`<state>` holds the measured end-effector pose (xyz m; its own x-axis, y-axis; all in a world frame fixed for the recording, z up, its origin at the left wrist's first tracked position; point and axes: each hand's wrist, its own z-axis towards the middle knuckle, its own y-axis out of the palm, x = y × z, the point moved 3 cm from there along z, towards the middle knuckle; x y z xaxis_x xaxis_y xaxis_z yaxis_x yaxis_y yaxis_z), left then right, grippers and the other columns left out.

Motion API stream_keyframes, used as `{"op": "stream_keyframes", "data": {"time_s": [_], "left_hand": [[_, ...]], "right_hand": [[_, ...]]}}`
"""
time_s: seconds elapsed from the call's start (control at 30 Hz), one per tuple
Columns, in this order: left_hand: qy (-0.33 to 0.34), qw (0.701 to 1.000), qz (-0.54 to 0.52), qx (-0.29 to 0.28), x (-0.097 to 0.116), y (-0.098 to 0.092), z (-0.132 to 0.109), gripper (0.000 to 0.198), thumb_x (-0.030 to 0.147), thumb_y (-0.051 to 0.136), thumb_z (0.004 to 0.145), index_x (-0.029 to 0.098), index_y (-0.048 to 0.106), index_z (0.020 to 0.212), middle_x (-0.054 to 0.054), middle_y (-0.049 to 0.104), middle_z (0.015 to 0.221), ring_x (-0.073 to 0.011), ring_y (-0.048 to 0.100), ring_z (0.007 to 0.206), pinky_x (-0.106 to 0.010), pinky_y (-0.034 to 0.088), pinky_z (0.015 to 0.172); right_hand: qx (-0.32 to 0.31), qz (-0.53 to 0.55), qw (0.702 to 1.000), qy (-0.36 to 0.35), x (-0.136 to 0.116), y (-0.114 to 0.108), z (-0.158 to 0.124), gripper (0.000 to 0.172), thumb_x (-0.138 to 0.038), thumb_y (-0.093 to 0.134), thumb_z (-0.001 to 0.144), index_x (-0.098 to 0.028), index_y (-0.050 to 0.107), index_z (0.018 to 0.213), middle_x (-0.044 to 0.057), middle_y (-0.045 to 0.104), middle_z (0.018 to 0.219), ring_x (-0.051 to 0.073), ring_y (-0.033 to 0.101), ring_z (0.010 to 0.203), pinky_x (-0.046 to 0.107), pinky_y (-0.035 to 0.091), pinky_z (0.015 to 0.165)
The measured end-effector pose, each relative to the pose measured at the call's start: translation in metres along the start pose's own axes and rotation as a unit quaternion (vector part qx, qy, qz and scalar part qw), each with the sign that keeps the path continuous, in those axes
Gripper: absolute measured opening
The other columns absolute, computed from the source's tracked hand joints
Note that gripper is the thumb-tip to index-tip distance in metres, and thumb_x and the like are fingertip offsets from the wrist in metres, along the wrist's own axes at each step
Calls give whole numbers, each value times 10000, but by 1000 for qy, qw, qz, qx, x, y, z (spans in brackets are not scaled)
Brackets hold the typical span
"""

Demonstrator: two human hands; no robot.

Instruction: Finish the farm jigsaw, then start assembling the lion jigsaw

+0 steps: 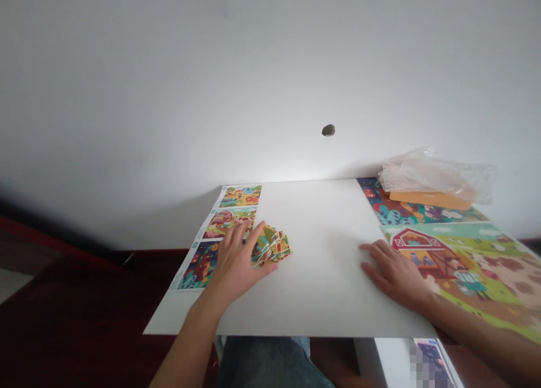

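We see the left hand (pixel 237 258) palm down over the near left part of the white table (pixel 316 298), its fingers spread and the thumb set well apart from the index finger. A heaped pile of puzzle pieces (pixel 276 248) sits by the opening between that thumb and index finger; we cannot tell whether the hand presses on it. The pieces lie mixed together, printed in yellow, green and red with pale edges. Just behind the left hand, along the table's left edge, we find a picture sheet (pixel 199 264) with three colourful scenes in a column, partly covered by the fingers. Our right hand (pixel 393 269) is lowered at the left edge of a big farm poster (pixel 502 264), its thumb apart from the other fingers and nothing seen between them. The poster shows a red barn and a cow. Beyond it we see a dark printed sheet (pixel 389 207), with an orange card (pixel 426 199) and a crumpled clear plastic bag (pixel 435 171) on top, near the wall (pixel 270 95).
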<state>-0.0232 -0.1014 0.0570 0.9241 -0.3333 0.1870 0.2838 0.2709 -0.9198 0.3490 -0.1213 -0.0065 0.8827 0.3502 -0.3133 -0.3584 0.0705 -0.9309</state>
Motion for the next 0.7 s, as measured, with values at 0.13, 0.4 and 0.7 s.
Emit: {"op": "stream_keyframes", "data": {"time_s": [0.13, 0.4, 0.7], "left_hand": [[1, 998, 16, -62, -1, 46, 8, 963, 616, 754, 676, 352, 344, 1507, -127, 342, 1508, -417, 270, 1411, -585, 255, 1131], [2, 998, -53, -32, 2, 56, 12, 784, 462, 717, 773, 351, 394, 1479, -93, 404, 1381, -314, 422, 1322, -453, 374, 1109], [14, 998, -61, -7, 0, 62, 11, 743, 432, 716, 783, 366, 420, 1461, -83, 417, 1385, -310, 424, 1320, -453, 369, 1122]], "right_hand": [[1, -106, 994, -5, -32, 4, 7, 362, -326, 430, 943, -189, 568, 1248, 141, 591, 1024, 286, 587, 911, 455, 506, 797], [75, -193, 978, 22, -24, -9, 0, 469, -310, 491, 907, -173, 545, 1352, 191, 495, 1355, 362, 429, 1273, 523, 398, 1029], [34, -231, 962, 145, 69, -6, -28, 557, -436, 342, 960, -309, 380, 1500, 134, 360, 1545, 408, 349, 1368, 627, 379, 992]]}}
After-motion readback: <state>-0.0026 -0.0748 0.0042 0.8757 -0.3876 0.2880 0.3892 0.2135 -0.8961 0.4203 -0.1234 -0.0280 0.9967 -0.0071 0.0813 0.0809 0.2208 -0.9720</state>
